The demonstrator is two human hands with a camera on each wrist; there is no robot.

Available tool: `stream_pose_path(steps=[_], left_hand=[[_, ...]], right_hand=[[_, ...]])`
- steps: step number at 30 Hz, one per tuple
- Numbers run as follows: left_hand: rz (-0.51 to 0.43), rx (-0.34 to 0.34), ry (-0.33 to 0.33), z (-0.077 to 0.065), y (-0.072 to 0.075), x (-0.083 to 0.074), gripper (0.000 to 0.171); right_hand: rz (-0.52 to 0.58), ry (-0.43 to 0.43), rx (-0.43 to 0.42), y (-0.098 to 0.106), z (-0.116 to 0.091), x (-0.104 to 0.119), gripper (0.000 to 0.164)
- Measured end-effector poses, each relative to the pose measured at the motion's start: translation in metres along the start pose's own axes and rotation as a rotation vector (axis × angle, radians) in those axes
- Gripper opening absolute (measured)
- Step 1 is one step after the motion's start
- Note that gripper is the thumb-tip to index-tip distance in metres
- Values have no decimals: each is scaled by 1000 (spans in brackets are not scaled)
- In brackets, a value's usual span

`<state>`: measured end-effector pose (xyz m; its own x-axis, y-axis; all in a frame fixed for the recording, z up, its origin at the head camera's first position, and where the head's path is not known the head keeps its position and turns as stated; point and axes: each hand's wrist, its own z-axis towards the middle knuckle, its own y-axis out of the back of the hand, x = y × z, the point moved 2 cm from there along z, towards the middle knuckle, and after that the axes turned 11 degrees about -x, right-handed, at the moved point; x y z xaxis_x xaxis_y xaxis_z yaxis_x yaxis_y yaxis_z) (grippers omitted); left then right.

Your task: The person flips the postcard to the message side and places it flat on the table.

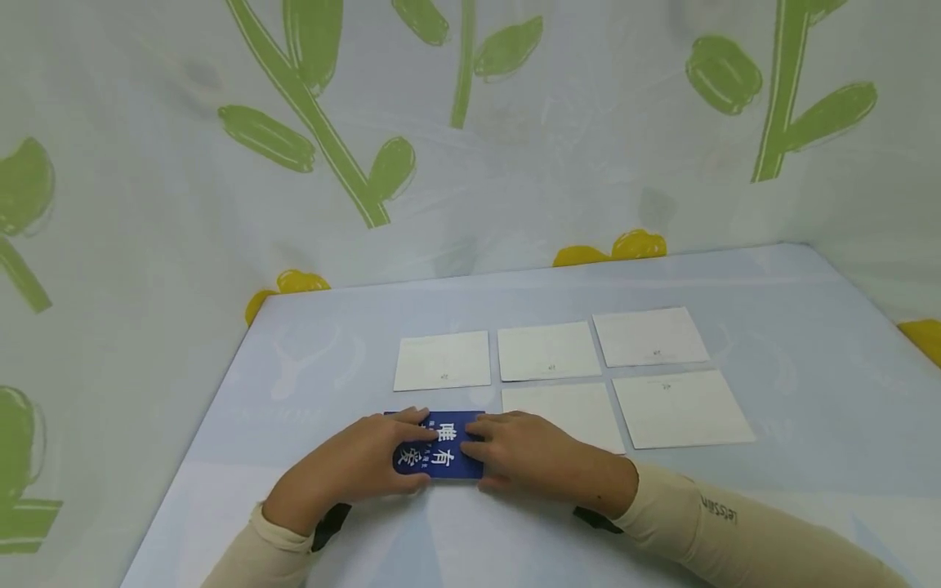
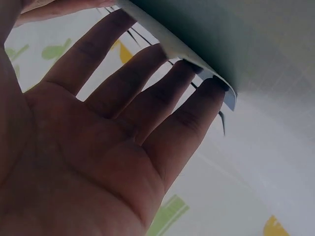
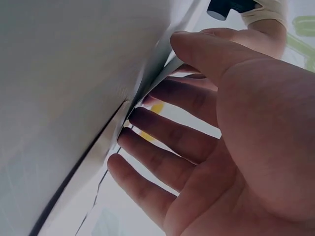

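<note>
A dark blue card (image 1: 448,457) with white characters lies across the near table, under both hands. My left hand (image 1: 363,457) holds its left end, fingers over the top and thumb along the near edge. On the right end, my right hand (image 1: 525,449) rests its fingertips on the printed face, thumb at the near edge. In the left wrist view, fingers (image 2: 192,115) reach to the curved edge of the card (image 2: 167,42). The right wrist view shows the thumb (image 3: 197,46) against the card's edge and fingers reaching along it.
Behind lies a row of white cards: one at left (image 1: 442,362), one in the middle (image 1: 548,353) and one at right (image 1: 650,338). Nearer are a partly covered white card (image 1: 566,408) and another (image 1: 682,410). A patterned curtain (image 1: 515,180) hangs behind the table.
</note>
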<state>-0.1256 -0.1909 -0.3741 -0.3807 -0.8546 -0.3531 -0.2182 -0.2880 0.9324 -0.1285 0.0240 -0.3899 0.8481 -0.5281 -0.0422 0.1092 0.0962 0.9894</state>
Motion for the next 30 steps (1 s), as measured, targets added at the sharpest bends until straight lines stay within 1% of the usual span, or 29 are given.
stream_pose_path(steps=[7,13,17,21,27,30], left_hand=[[9,3,1,1,-2,-2,50],[14,9,3,-1,-1,-3,51],[3,19,-7,-2,1,-1,58],[-4,34,-15,-2,2,1,64],[-25,29,-3,-4,6,7,61],[-9,5,17,-2,9,8,55]], right_hand=[[-1,7,-7,0,-3,0,44],[37,0,1,2,-3,1,40],[64,-5,-11,3,-3,0,37],[83,-8,-42,3,-3,0,33],[90,-4,-71,5,-2,-1,32],[93,-13,-71,6,-2,-3,31]])
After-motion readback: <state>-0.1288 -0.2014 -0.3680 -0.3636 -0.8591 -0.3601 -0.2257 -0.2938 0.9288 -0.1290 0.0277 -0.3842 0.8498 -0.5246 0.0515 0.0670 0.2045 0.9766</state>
